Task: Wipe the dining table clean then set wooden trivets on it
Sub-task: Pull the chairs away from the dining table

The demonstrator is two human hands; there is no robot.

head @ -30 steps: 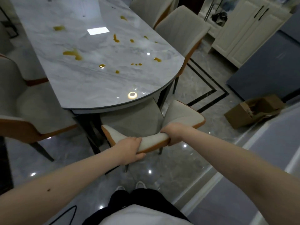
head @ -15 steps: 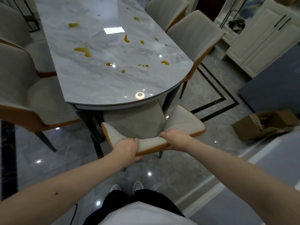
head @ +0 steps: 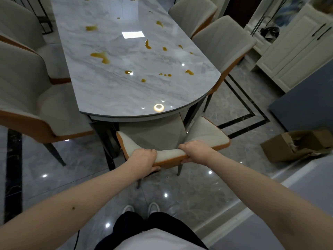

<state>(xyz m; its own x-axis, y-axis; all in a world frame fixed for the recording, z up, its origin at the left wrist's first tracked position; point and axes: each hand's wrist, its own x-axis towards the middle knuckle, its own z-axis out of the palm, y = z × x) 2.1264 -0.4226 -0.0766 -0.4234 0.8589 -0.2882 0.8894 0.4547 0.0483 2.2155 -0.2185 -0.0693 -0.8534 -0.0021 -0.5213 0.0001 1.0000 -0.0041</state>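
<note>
Five pale upholstered chairs with orange trim ring the long marble desk (head: 111, 94), two along its left side, two along its right and one at the near rounded end. That desk is the largest thing in view, grey-white and glossy, reflecting a square ceiling light and a small round lamp near its near edge. Amber spills (head: 100, 56) dot its surface in scattered puddles and drops, the biggest toward the left of the middle, smaller ones toward the right edge. No trivets or cloth show in the picture.

The near chair (head: 203, 130) stands with its seat tucked partly under the desk end and its curved backrest toward the person. Both hands hold the top of that backrest: the left hand (head: 142, 158) has its grip clenched around the rail left of centre, and the right hand (head: 194, 150) has its grip wrapped around the rail right of centre.

An open cardboard box (head: 295, 144) lies on the polished grey tile floor at the right; what it holds cannot be made out. White cabinets (head: 295, 51) stand beyond it.
</note>
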